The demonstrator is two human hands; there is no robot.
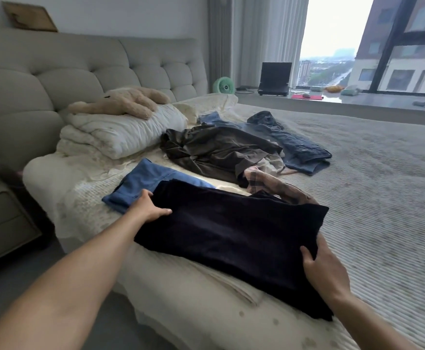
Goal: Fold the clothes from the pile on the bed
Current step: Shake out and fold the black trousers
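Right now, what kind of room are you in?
Most likely a bedroom, high up in a tall building. There is a big bed with a padded headboard, a pillow with a stuffed animal lying on it, and a tall window looking out over a city.

Left hand point(153, 207): forearm bare and extended forward; cloth is gripped, thumb laid on top, fingers curled over its edge. Right hand point(325, 263): forearm bare; cloth is pinched beneath the thumb.
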